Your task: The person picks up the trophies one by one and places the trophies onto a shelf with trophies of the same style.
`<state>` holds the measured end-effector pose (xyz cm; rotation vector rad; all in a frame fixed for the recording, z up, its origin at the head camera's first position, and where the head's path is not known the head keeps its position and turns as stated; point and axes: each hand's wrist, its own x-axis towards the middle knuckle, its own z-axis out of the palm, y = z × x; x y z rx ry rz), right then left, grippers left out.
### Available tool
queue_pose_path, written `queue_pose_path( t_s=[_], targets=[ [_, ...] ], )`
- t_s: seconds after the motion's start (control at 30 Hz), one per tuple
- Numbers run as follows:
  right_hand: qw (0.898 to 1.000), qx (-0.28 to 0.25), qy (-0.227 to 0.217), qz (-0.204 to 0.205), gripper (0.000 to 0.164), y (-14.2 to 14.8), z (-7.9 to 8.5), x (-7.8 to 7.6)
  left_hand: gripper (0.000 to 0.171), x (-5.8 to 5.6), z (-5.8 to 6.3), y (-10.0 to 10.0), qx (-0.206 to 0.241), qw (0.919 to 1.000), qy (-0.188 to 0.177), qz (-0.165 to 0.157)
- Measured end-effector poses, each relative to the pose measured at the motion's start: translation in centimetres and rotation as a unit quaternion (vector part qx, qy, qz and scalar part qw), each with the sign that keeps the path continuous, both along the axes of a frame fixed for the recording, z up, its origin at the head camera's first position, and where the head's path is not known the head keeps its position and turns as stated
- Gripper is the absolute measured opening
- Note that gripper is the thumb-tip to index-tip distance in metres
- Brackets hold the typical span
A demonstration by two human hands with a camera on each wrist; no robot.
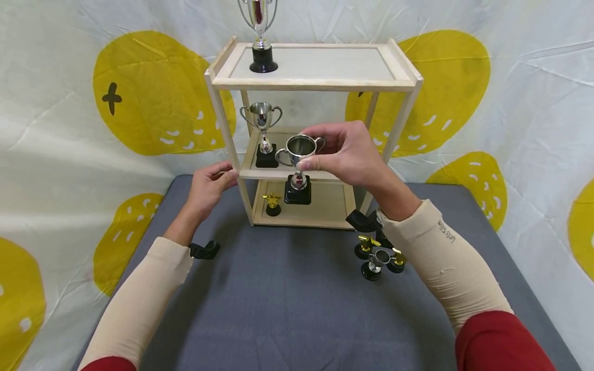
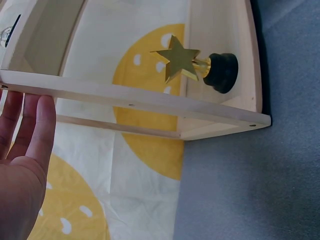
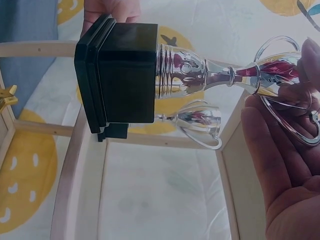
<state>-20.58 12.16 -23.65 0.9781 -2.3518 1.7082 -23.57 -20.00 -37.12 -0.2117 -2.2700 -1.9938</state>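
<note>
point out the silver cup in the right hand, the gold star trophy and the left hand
Silver cup [image 1: 299, 180]: head view, on the stem just above the black base.
Gold star trophy [image 2: 182, 60]: left wrist view, on the star's face.
Left hand [image 1: 207, 188]: head view, on the back of the hand.

Left fingers [image 2: 42, 127] against a pale wooden shelf post [image 2: 150, 102], gold star trophy [image 2: 187, 62] on the lowest board [image 2: 240, 95].

Working remotely, I hold both arms [image 1: 139, 299] out toward the far edge of the tabletop [image 1: 278, 309]: left hand [image 1: 207, 188] near the far-left corner, fingers extended; right hand [image 1: 350, 154] raised, thumb and fingers pinching, forearm [image 1: 445, 263] slanting.
</note>
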Motion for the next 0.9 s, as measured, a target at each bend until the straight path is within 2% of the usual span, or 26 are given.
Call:
queue_pose_path(
  t_s=[0.27,0.6,0.9],
  targets=[
    [1.0,-0.005,-0.004,-0.007,0.04,0.0,-0.1,-0.4,0.041,0.1,-0.1,0.1,-0.004,1.0,-0.006,-0.001],
    [1.0,-0.015,-0.014,-0.006,0.04,-0.2,0.0,-1.2,0.041,0.2,-0.1,-0.1,0.015,0.9999,0.001,0.001],
    [1.0,-0.03,-0.003,-0.003,0.04,0.0,0.3,-1.7,0.041,0.0,-0.1,0.0,0.009,1.0,-0.001,-0.002]
  ],
)
